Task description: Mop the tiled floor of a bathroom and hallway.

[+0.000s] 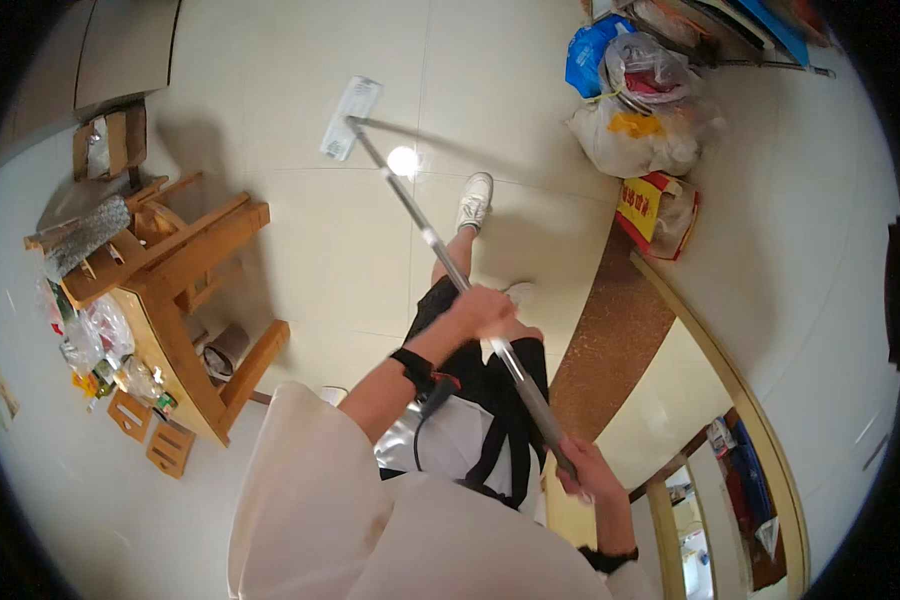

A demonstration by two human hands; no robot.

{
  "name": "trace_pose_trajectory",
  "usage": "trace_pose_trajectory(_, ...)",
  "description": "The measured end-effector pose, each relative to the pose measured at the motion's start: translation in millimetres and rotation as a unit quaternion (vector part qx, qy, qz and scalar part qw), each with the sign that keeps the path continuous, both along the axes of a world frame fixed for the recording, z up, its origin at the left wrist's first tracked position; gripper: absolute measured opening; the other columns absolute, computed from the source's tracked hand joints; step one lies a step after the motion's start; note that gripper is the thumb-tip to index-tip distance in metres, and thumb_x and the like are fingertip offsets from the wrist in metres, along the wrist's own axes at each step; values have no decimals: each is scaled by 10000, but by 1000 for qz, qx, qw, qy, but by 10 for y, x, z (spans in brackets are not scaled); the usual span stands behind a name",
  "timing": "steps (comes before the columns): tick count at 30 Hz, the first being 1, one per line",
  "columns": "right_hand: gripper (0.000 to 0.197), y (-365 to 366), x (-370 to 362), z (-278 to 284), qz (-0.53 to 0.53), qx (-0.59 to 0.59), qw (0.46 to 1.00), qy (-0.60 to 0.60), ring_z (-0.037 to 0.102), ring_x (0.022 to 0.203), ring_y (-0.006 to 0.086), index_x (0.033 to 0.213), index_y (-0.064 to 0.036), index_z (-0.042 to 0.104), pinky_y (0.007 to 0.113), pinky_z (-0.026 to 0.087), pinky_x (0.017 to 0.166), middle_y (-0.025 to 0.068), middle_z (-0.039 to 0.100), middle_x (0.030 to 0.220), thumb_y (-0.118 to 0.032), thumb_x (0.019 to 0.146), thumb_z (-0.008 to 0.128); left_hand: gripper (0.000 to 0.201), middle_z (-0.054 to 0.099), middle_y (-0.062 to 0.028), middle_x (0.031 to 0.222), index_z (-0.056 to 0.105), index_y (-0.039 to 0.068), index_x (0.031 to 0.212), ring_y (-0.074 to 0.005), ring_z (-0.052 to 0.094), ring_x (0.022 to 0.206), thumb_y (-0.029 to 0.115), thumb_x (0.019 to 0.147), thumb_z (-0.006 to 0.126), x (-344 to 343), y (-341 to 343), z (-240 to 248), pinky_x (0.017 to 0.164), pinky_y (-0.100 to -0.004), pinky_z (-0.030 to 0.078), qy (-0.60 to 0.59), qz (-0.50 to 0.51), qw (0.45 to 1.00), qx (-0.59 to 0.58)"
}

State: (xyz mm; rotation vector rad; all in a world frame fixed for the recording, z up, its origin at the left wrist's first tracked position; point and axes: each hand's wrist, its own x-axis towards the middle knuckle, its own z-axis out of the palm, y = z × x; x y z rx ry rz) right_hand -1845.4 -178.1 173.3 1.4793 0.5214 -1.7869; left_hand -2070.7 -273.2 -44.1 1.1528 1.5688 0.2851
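Note:
A flat mop with a long grey metal pole (400,190) slants across the view from upper left to lower right. Its white rectangular mop head (359,100) rests on the pale tiled floor (300,60), ahead and to the left of my feet. My left hand (482,312) is wrapped round the middle of the pole, in front of my body. Lower right, my right hand (588,468) grips the pole near its top end. Beneath the pole, one white shoe (475,200) is set forward on the tiles.
A wooden table (185,370) with an upturned wooden stool on top stands left, near a cardboard box (125,140). Filled plastic bags (635,125) and a red-and-yellow bag (658,215) line the right wall. A brown stone threshold (610,340) marks a doorway at right.

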Motion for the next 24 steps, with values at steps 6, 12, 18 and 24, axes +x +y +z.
trace_pose_trajectory(6, 391, 300, 1221, 969, -109, -26, 991, -69, 336, 321, 94, 1023, -33, 510, 234, 256, 302, 22, 407, 473, -384, 892, 397, 318, 603, -150, 672, 618, 69, 681, -344, 586, 652, 298, 756, 411, 1305, 603, 676, 619, -436, 458, -131, -74, 986, 70)
trace_pose_trajectory(12, 400, 506, 1141, 1336, -138, -10, 974, -181, 260, 313, 42, 894, -68, 512, 188, 201, 278, -56, 321, 492, -453, 873, 404, 329, 609, -152, 703, 614, 48, 691, -350, 586, 688, 282, 763, 395, 1664, 854, 838, 641, -433, 465, -148, -96, 979, 101)
trace_pose_trajectory(18, 408, 672, 543, 650, -143, -71, 982, -101, 275, 313, 72, 992, -60, 485, 210, 225, 281, -18, 342, 486, -442, 869, 408, 323, 600, -151, 665, 600, 47, 664, -357, 582, 645, 281, 775, 406, 769, 927, 397, 619, -438, 466, -77, -50, 993, 71)
trace_pose_trajectory(24, 440, 1042, -982, -558, -204, -165, 963, 54, 255, 325, 76, 1003, -75, 457, 226, 210, 275, -2, 337, 486, -486, 876, 359, 288, 564, -174, 620, 571, 25, 639, -362, 547, 590, 257, 771, 464, -1138, 1120, -462, 607, -457, 437, 98, 111, 987, 68)
